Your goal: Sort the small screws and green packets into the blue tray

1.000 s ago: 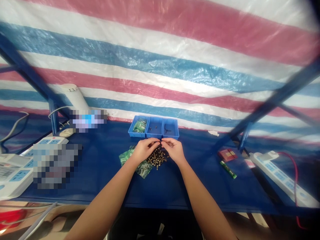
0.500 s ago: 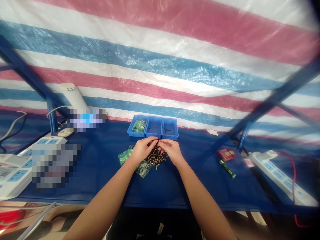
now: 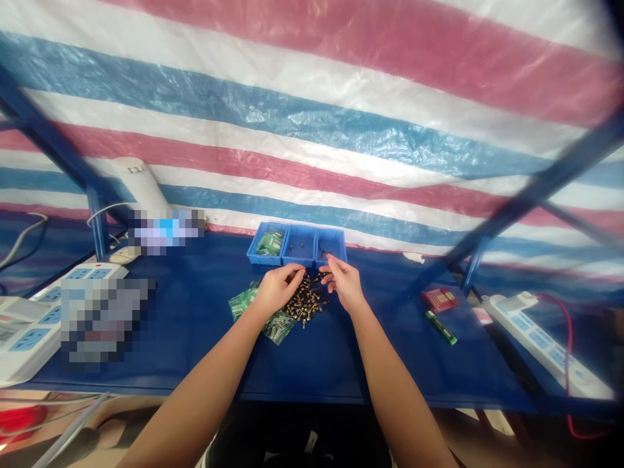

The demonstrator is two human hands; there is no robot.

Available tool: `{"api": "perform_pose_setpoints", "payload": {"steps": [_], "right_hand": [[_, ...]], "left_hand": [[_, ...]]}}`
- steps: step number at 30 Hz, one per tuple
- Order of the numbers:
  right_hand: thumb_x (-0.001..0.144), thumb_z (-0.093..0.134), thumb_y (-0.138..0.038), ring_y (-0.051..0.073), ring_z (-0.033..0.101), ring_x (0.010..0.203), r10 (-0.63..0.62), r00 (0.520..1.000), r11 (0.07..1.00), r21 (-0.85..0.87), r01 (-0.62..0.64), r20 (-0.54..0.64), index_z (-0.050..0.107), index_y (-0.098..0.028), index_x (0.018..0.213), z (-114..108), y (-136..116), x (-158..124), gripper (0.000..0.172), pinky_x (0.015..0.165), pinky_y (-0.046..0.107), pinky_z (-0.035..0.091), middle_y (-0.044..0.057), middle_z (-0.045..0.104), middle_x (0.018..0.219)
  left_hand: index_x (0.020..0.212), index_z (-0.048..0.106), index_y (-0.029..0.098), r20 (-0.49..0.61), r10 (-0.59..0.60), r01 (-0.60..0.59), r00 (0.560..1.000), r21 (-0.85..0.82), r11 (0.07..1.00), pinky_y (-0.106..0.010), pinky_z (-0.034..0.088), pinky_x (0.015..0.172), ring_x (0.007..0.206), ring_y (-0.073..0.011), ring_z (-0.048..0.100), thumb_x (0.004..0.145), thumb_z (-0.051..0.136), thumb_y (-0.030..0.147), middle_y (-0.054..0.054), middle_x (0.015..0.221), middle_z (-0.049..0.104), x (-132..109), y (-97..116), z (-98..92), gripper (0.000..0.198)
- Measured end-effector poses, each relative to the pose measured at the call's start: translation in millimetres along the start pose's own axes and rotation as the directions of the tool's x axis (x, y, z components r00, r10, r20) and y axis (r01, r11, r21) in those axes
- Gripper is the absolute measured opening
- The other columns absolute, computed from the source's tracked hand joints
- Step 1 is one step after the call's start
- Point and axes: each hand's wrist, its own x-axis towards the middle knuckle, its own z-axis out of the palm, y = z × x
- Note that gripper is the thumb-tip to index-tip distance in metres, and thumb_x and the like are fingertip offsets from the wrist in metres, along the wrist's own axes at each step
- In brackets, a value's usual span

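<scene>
A pile of small brass-and-dark screws (image 3: 306,304) lies on the blue table between my hands. My left hand (image 3: 279,287) is at the pile's left edge, thumb and fingers closed together; what they pinch is too small to name. On the other side my right hand (image 3: 343,283) is raised by the right blue bin (image 3: 336,238), thumb and forefinger together around something I cannot make out. The middle blue bin (image 3: 300,244) holds a few tiny parts, and the left blue bin (image 3: 259,248) a green packet (image 3: 270,243). Green packets of metal pieces (image 3: 279,327) lie beside my left wrist.
White power strips stand at the left (image 3: 29,338) and right (image 3: 550,344). A red box (image 3: 440,299) and a green pack (image 3: 441,327) lie to the right. Blue frame bars slant along both sides before a striped sheet (image 3: 312,162).
My hands were together above the pile; now they are apart. The right one has moved right and up, towards the right bin. The camera view has shifted slightly.
</scene>
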Motion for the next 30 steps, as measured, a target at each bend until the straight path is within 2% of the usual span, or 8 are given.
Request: {"api": "perform_pose_setpoints", "payload": {"steps": [3, 6, 8, 10, 12, 14, 20, 30], "right_hand": [[0.079, 0.067, -0.053, 0.011, 0.058, 0.048, -0.066, 0.997, 0.997, -0.032, 0.067, 0.045, 0.063, -0.019, 0.124, -6.0, -0.2, 3.1, 0.056, 0.035, 0.02, 0.034, 0.005, 0.072, 0.079], [0.084, 0.061, -0.051, 0.012, 0.055, 0.048, -0.148, 0.986, 0.94, -0.301, 0.163, 0.071, 0.071, -0.019, 0.105, -13.5, 3.5, 2.9, 0.04, 0.043, 0.023, 0.039, 0.002, 0.068, 0.068], [0.084, 0.061, -0.043, 0.014, 0.059, 0.055, -0.228, 0.969, 0.769, -0.592, 0.241, 0.097, 0.075, -0.021, 0.09, -18.7, 7.2, 2.3, 0.027, 0.054, 0.025, 0.045, 0.001, 0.067, 0.064], [0.083, 0.062, -0.035, 0.016, 0.062, 0.063, -0.256, 0.957, 0.548, -0.796, 0.259, 0.135, 0.075, -0.024, 0.09, -22.8, 10.8, 2.2, 0.018, 0.064, 0.027, 0.047, 0.0, 0.068, 0.065], [0.084, 0.061, -0.029, 0.017, 0.064, 0.066, -0.233, 0.958, 0.397, -0.883, 0.25, 0.167, 0.074, -0.028, 0.099, -25.4, 13.1, 2.2, 0.021, 0.068, 0.028, 0.047, -0.001, 0.07, 0.068], [0.085, 0.06, -0.027, 0.018, 0.065, 0.068, -0.204, 0.96, 0.33, -0.91, 0.252, 0.192, 0.073, -0.03, 0.105, -26.3, 13.9, 2.2, 0.025, 0.069, 0.027, 0.047, -0.001, 0.071, 0.07], [0.085, 0.061, -0.029, 0.019, 0.067, 0.074, -0.19, 0.96, 0.271, -0.929, 0.252, 0.205, 0.072, -0.032, 0.105, -24.7, 12.8, 1.5, 0.023, 0.069, 0.027, 0.046, 0.0, 0.073, 0.076], [0.086, 0.058, -0.029, 0.018, 0.066, 0.071, -0.193, 0.969, 0.317, -0.925, 0.208, 0.152, 0.071, -0.028, 0.098, -31.1, 11.9, 6.2, 0.017, 0.068, 0.026, 0.045, -0.001, 0.071, 0.073]], "left_hand": [[0.101, 0.069, 0.021, -0.001, -0.007, 0.007, 1.0, -0.001, 1.0, -0.022, 0.044, 0.06, 0.06, -0.012, 0.06, 0.094, 0.051, 0.04, 0.001, 0.071, 0.067, -0.1, -0.4, 0.4, 0.028], [0.101, 0.07, 0.021, 0.001, -0.009, 0.009, 1.0, 0.001, 1.0, -0.022, 0.043, 0.059, 0.06, -0.012, 0.059, 0.094, 0.05, 0.04, 0.001, 0.07, 0.066, -0.1, -0.5, 0.1, 0.028], [0.1, 0.07, 0.021, 0.004, -0.006, 0.006, 1.0, 0.005, 1.0, -0.022, 0.043, 0.059, 0.06, -0.0122, 0.059, 0.094, 0.05, 0.04, 0.001, 0.069, 0.066, 0.1, -0.2, -0.4, 0.028], [0.099, 0.07, 0.021, 0.012, -0.002, 0.002, 1.0, 0.01, 1.0, -0.022, 0.043, 0.059, 0.06, -0.0122, 0.059, 0.094, 0.05, 0.04, 0.001, 0.068, 0.065, 0.3, 0.2, -0.7, 0.028], [0.1, 0.069, 0.021, 0.019, 0.001, -0.001, 1.0, 0.014, 1.0, -0.022, 0.043, 0.059, 0.06, -0.0122, 0.059, 0.094, 0.05, 0.039, 0.001, 0.068, 0.065, 0.4, 0.6, -0.9, 0.028], [0.1, 0.069, 0.021, 0.021, 0.005, -0.005, 1.0, 0.019, 1.0, -0.022, 0.043, 0.059, 0.06, -0.0124, 0.059, 0.094, 0.05, 0.039, 0.001, 0.068, 0.065, 0.4, 0.6, -0.9, 0.028], [0.101, 0.069, 0.021, 0.027, 0.009, -0.009, 1.0, 0.012, 1.0, -0.023, 0.044, 0.059, 0.061, -0.0134, 0.06, 0.094, 0.049, 0.039, 0.0, 0.07, 0.067, -0.1, 0.3, -0.5, 0.028], [0.101, 0.069, 0.021, 0.028, -0.001, 0.001, 1.0, 0.009, 1.0, -0.023, 0.045, 0.06, 0.061, -0.0127, 0.062, 0.094, 0.05, 0.04, 0.001, 0.072, 0.068, 0.1, 1.7, -1.7, 0.028]]}}
